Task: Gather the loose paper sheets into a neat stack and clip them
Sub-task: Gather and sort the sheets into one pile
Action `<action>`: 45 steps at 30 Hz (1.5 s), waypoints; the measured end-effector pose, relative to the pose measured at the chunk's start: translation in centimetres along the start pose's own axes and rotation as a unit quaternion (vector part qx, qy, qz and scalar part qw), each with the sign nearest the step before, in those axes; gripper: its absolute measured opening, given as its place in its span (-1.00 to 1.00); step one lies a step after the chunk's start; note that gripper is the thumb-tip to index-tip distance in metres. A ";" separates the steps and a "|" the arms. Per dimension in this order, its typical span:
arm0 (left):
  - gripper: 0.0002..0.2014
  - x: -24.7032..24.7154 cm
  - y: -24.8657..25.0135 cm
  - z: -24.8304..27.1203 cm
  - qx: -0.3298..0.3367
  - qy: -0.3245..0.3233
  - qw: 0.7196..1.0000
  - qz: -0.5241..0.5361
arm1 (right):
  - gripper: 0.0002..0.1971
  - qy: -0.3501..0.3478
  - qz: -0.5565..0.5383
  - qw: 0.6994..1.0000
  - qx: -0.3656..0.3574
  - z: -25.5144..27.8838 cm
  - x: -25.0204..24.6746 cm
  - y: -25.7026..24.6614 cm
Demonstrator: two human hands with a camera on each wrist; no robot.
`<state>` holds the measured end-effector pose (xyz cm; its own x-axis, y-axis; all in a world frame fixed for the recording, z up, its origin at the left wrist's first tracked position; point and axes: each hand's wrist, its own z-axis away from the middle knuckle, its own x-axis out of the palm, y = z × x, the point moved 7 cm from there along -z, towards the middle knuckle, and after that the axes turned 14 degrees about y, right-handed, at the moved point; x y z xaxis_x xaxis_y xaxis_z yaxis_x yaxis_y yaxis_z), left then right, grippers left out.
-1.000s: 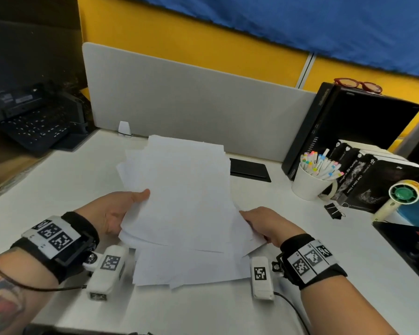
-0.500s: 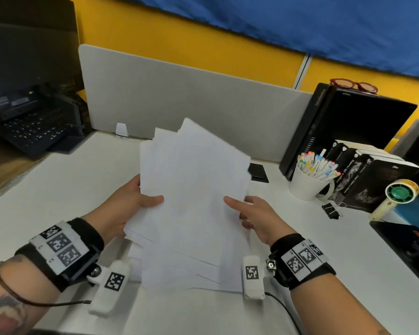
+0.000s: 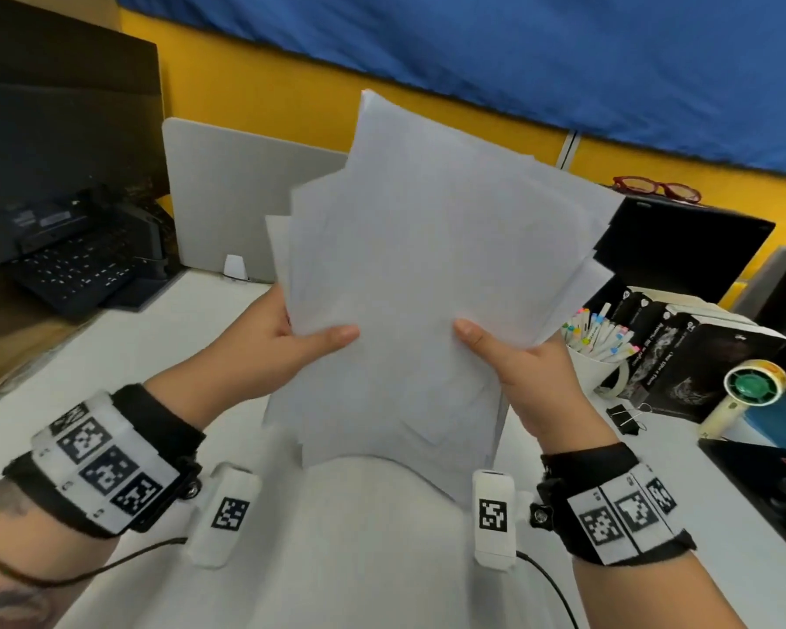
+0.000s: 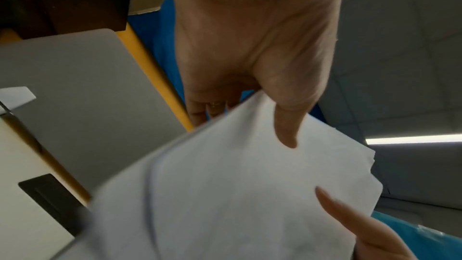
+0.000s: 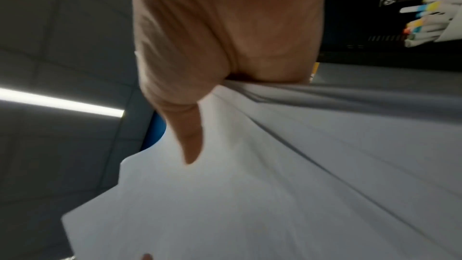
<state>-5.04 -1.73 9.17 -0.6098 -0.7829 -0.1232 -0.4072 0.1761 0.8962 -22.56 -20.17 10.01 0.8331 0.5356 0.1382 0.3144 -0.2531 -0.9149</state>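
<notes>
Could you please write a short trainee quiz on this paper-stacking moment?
1. True or false: the sheets lie flat on the desk.
2. Which hand holds the sheets? A) left only B) right only C) both
3. Fill in: the black binder clip lies on the desk beside the white ____ of pens.

Key: 1 false, they are held up, edges uneven. 2 C, left hand and right hand, thumbs in front. 3 mug.

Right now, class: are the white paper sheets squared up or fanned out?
Fanned out: the white paper sheets show staggered corners and edges.
</notes>
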 end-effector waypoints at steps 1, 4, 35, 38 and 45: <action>-0.44 0.3 0.5 -0.1 0.000 -0.016 1.000 0.010 | -0.62 -0.020 0.001 1.000 -0.002 0.3 0.2 -0.2; -0.32 1.1 1.8 -0.4 0.007 -0.071 0.996 0.052 | -0.59 -0.074 -0.048 0.996 0.006 0.8 0.5 -0.9; -0.71 2.3 3.2 -5.3 -0.032 -0.168 0.953 0.251 | -0.81 -0.150 -0.157 0.976 0.004 -1.7 0.8 -3.6; -0.49 2.5 2.1 -5.0 -0.053 -0.189 0.944 0.263 | -0.72 -0.178 -0.144 0.973 -0.002 -1.3 1.1 -3.6; -0.41 2.6 1.5 -4.5 -0.071 -0.229 0.933 0.269 | -0.66 -0.181 -0.140 0.973 0.003 -1.4 1.0 -3.3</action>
<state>-4.22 -6.20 12.10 -0.9395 -0.2621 0.2204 0.1155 0.3633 0.9245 -22.16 -19.89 13.70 0.4993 0.8324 0.2403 0.5026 -0.0523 -0.8629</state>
